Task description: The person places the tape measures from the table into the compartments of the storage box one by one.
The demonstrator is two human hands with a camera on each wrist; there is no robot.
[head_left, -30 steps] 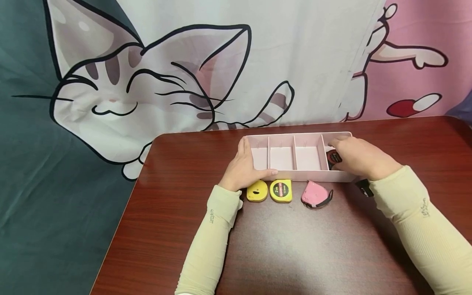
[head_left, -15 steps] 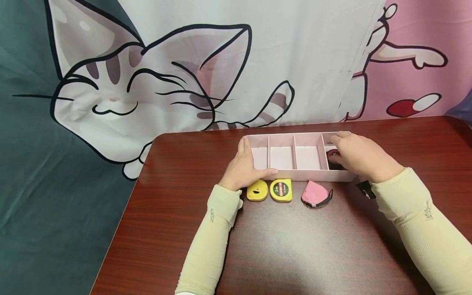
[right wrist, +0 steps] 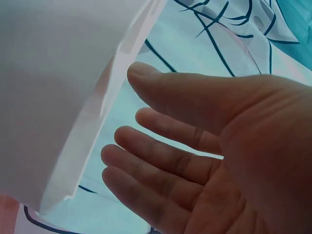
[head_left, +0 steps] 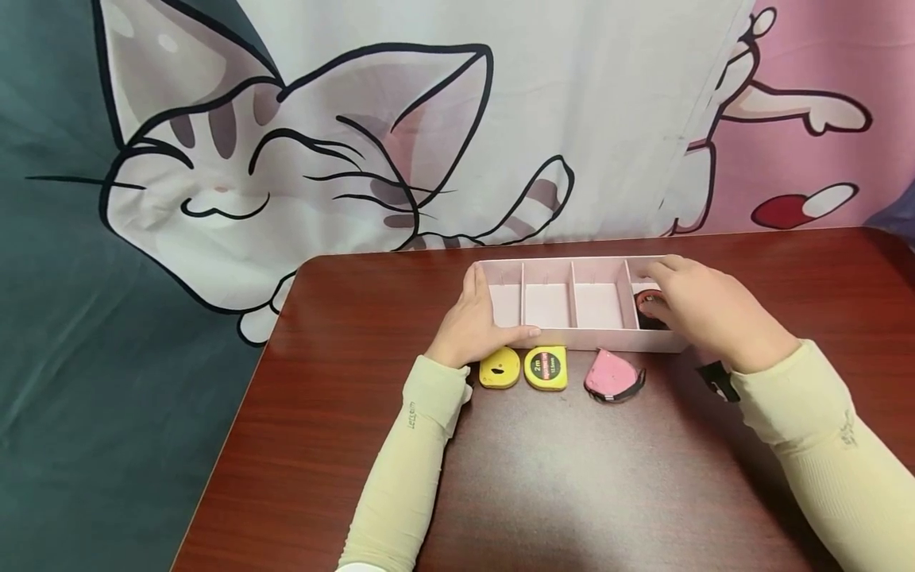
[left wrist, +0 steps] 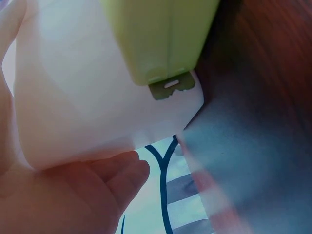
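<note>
- Right hand (head_left: pixel 704 306): over the end of the box, fingers and thumb parted; from where I stand, nothing is in its grasp.
- Dark tape measure (head_left: pixel 647 322): in the box's end compartment, under the right thumb, partly covered by it. Likely small but dense, hard-cased and sturdy; best pinched across its flat sides.
- Pink box (head_left: pixel 600 340): between the hands, divided into compartments. Looks like thin, stiff plastic, probably light and apt to slide; best steadied at an end wall, as dividers may flex.
- Left hand (head_left: pixel 472 318): braced on the box's other end, thumb extended along the near wall, fingers flat against the end.
- Round yellow tape measure (head_left: pixel 499 369) and square yellow tape measure (head_left: pixel 546 368): just on the person's side of the left thumb, on the tabletop (head_left: pixel 557 485). Smooth cases, perhaps slippery; grip by the edges.
- Pink tape measure (head_left: pixel 610 373): between the hands, black strap attached. Presumably rigid; take the body, since the strap looks limp.
</note>
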